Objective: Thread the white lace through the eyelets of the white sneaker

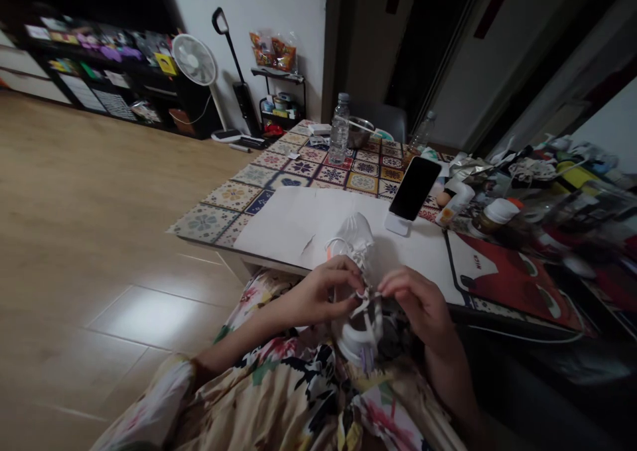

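Observation:
A white sneaker (354,338) rests between my lap and the table's front edge, its toe pointing away from me and its heel, with a pale purple tab, nearest my body. White shoelaces (367,303) cross over its opening. My left hand (334,288) is at the shoe's left side, thumb and index finger pinched on the lace. Opposite it, my right hand (415,298) pinches a lace strand between its fingertips at the right side. The exact crossing of the strands between my fingers is too small to make out.
A white sheet (279,222) covers the front of the patterned table (233,193). Behind the shoe stand a phone (415,189) on a white stand and a plastic bottle (339,132). At right lie a red case (517,275), a white-capped jar (492,219) and piled clutter.

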{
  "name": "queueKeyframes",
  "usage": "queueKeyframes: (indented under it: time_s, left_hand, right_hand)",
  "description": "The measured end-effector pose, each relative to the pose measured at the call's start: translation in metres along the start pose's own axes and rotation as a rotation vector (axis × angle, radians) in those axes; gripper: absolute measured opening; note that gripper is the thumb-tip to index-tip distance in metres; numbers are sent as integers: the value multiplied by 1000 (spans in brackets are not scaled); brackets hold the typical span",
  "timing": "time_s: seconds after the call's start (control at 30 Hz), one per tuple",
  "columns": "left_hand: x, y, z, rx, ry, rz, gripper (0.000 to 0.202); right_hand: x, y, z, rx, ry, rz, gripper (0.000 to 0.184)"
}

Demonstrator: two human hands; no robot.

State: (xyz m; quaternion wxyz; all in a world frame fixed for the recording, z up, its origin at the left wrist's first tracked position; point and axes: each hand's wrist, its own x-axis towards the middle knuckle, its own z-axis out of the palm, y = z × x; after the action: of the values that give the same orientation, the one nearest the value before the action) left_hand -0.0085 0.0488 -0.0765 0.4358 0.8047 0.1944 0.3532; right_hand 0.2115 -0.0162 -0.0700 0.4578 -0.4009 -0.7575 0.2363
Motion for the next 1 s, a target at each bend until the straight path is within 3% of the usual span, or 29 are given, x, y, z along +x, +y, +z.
queueKeyframes:
  time_s: [0.1, 0.2, 0.43, 0.57, 0.67, 0.73, 0.83, 0.93, 1.0]
  left_hand:
    - [1, 1, 1, -75, -8, 5, 16]
    - [0, 1, -1, -208, -7, -11, 27]
    - [-5, 8, -10, -487, -10, -4, 34]
    - [-12, 7, -13, -567, 57, 9, 44]
    - [-19, -5, -16, -582, 143, 47, 61]
    - [-23, -16, -21, -566, 146, 97, 67]
    - [-23, -26, -29, -570, 43, 190, 65]
    - [-18, -23, -34, -606, -95, 276, 58]
    - [-14, -17, -36, -650, -125, 377, 52]
  right_hand:
    - [18, 7, 2, -82, -101, -14, 12]
    - [20, 12, 5, -124, -177, -85, 20]
    - [18, 7, 5, -150, -175, -147, 7]
    - [17, -1, 0, -32, -201, -179, 19]
    - [13, -7, -7, 136, -209, -129, 26]
    - [9, -10, -10, 231, -183, -67, 25]
    - [5, -12, -8, 371, -103, -16, 25]
    - [5, -11, -1, 517, 19, -19, 33]
    - [7, -10, 3, 581, 92, -41, 40]
